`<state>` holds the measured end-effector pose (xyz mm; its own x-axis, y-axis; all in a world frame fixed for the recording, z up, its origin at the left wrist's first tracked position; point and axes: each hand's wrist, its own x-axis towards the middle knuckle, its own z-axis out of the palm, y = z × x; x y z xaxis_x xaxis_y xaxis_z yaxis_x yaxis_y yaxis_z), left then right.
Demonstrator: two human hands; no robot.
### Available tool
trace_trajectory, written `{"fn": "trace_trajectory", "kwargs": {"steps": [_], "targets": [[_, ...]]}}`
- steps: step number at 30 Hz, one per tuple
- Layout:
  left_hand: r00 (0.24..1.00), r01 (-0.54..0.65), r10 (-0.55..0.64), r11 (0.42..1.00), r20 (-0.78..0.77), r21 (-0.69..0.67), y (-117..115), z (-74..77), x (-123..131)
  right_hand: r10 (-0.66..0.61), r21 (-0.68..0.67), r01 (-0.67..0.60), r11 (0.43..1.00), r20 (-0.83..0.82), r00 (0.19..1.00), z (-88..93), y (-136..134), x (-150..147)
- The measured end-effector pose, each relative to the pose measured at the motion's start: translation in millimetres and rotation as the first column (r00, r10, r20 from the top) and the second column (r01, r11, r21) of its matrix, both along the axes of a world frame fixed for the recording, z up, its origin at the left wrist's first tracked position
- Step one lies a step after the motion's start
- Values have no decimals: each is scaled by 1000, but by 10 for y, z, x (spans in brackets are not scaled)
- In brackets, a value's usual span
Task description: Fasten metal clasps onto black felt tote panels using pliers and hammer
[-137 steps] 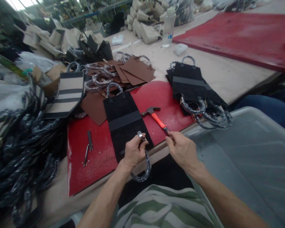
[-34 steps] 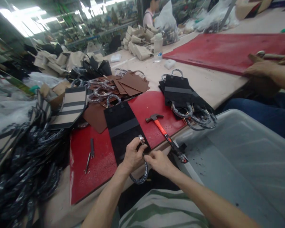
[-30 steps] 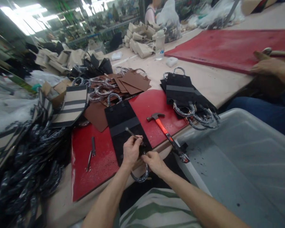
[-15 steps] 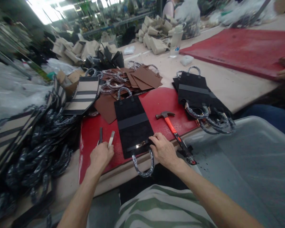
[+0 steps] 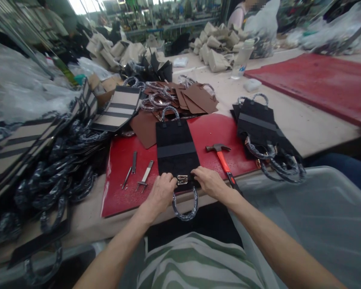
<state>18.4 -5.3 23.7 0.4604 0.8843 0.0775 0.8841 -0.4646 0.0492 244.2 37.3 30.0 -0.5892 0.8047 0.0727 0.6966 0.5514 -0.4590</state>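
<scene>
Both hands press down on the near end of a flat black bag panel [image 5: 176,154], and neither grip is closed around anything: the left hand [image 5: 161,193] lies with fingers curled onto the panel's bottom left corner, the right hand [image 5: 208,181] with fingers spread on its bottom right. Between them sits a small metal clasp [image 5: 183,179], which the two hands appear to be steadying against the fabric. The panel lies lengthwise on a red mat [image 5: 120,180] at the desk's near edge, so its wrapped lower handle [image 5: 185,208] hangs free over the side. A hammer [image 5: 223,160] with an orange shaft rests just right of the panel, within reach, and slim metal tools [image 5: 138,172] lie to the left.
</scene>
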Motion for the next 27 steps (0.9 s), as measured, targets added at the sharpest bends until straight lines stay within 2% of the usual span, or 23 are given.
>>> {"fn": "trace_trajectory", "kwargs": {"steps": [3,6,9,12,14,19,24,27], "targets": [[994,74,-71,997,-86,25,5,28,-6,71,94,-79,992,76,995,-19,-55,-26],[991,118,-115,992,-68,41,0,13,-75,-6,144,-6,990,88,996,-84,-82,-48],[974,154,-163,985,157,73,-21,-81,-229,-27,181,8,983,104,994,-160,-85,-40],[878,172,-209,977,431,123,-53,-209,-403,31,175,-31,984,4,1000,-194,-77,15],[831,183,-235,971,504,151,-71,-282,-481,81,148,-69,987,-72,994,-194,-63,69],[802,200,-278,959,528,200,-108,-360,-510,219,138,-208,968,-67,974,-194,-42,178],[824,135,-222,970,520,200,-172,-349,-416,133,77,-117,990,-245,960,-180,-136,160],[835,90,-194,971,514,221,-210,-356,-347,79,56,-66,996,-280,957,-152,-192,111]]}}
